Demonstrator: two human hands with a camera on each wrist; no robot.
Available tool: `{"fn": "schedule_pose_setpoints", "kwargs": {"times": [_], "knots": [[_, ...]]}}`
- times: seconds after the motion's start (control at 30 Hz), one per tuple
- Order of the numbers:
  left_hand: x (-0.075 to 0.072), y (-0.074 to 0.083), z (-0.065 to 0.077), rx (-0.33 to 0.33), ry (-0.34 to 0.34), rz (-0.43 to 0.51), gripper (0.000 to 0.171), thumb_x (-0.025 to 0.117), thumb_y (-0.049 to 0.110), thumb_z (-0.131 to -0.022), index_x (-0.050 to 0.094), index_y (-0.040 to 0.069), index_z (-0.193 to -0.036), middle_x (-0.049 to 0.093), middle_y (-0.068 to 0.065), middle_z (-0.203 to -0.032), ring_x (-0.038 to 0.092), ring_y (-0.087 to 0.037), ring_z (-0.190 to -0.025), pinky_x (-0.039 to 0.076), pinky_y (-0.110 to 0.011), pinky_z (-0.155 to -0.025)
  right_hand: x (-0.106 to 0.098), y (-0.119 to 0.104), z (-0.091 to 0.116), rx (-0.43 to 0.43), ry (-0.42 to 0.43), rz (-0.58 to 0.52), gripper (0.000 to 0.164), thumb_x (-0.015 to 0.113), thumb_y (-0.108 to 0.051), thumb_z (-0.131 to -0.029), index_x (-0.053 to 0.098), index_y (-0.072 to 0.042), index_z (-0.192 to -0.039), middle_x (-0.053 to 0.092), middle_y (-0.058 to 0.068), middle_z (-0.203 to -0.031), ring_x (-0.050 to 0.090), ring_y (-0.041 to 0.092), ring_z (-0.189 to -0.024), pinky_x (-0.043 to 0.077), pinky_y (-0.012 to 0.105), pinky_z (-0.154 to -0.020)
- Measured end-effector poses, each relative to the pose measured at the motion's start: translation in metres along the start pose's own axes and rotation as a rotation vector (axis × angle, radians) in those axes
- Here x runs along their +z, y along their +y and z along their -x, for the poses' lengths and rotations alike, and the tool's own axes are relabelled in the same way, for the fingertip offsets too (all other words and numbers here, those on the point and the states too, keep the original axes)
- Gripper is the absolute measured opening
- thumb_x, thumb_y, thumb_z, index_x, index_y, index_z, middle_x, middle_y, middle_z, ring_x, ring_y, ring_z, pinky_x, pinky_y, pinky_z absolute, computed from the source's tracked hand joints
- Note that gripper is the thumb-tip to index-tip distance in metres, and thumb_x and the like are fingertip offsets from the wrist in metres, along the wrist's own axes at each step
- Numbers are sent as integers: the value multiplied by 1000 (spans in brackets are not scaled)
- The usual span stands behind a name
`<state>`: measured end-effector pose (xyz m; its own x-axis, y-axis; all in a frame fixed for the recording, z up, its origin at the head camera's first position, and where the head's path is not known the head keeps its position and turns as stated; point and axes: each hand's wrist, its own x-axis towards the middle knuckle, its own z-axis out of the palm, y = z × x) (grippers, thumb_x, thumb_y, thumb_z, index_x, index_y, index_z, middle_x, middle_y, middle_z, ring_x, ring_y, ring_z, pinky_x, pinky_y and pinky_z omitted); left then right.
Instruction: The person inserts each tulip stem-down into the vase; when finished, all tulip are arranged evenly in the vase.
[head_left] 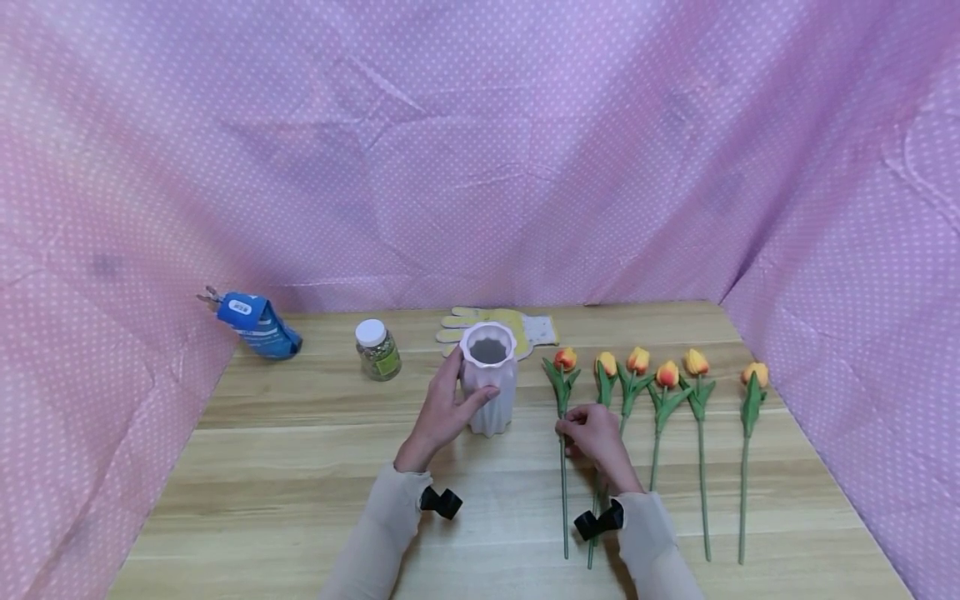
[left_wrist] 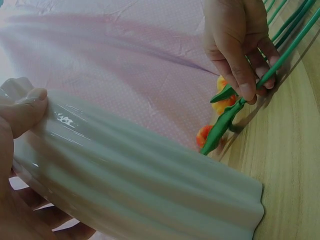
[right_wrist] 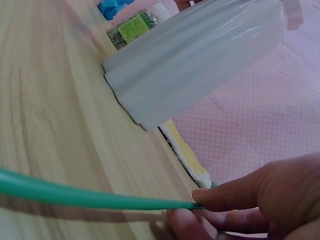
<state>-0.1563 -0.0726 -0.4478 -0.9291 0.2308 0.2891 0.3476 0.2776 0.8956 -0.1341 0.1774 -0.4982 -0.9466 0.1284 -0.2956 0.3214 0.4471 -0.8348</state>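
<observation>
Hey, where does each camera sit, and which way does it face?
Head: on the person's head, facing forward and down over the table; left hand, right hand and both sleeves show.
Left wrist: on that wrist, facing across the vase; left hand shows at left, right hand at upper right.
Right wrist: on that wrist, facing past the tulip stem to the vase; right hand shows at lower right, a sliver of left hand at top.
Both wrist views share the vase and stem.
</observation>
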Motion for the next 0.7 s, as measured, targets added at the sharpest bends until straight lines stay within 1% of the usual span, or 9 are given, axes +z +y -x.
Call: {"fn": "schedule_pose_setpoints", "kwargs": {"times": [0.17, 0.37, 0.57, 0.7], "knots": [[0, 0, 0, 10, 1, -6, 75, 74, 23, -91, 34, 14, -155, 52, -13, -146, 52, -34, -135, 40, -59, -115, -1, 1, -2, 59, -42, -54, 15, 68, -10, -92, 72, 1, -102, 72, 11, -84, 65, 12, -56, 58, 25, -55], [0, 0, 0, 15, 3, -17, 74, 73, 22, -91, 35, 13, -154, 52, -14, -145, 51, -34, -136, 40, -59, -115, -2, 2, -4, 103, -102, -163, 20, 65, -7, -95, 69, 5, -111, 75, 12, -87, 70, 12, -65, 61, 26, -59], [0, -1, 0, 6, 2, -9, 75, 73, 22, -91, 33, 13, -155, 51, -14, -147, 49, -35, -138, 39, -60, -115, -4, 3, -7, 70, -188, -272, 24, 59, -5, -99, 66, 12, -114, 74, 8, -83, 70, 11, -69, 61, 24, -60], [0, -2, 0, 14, 1, -13, 76, 73, 23, -92, 33, 14, -155, 50, -13, -147, 49, -35, -138, 39, -61, -115, -6, 2, -7, 52, -237, -367, 28, 56, -4, -100, 60, 15, -119, 74, 4, -82, 72, 12, -73, 61, 25, -63]]}}
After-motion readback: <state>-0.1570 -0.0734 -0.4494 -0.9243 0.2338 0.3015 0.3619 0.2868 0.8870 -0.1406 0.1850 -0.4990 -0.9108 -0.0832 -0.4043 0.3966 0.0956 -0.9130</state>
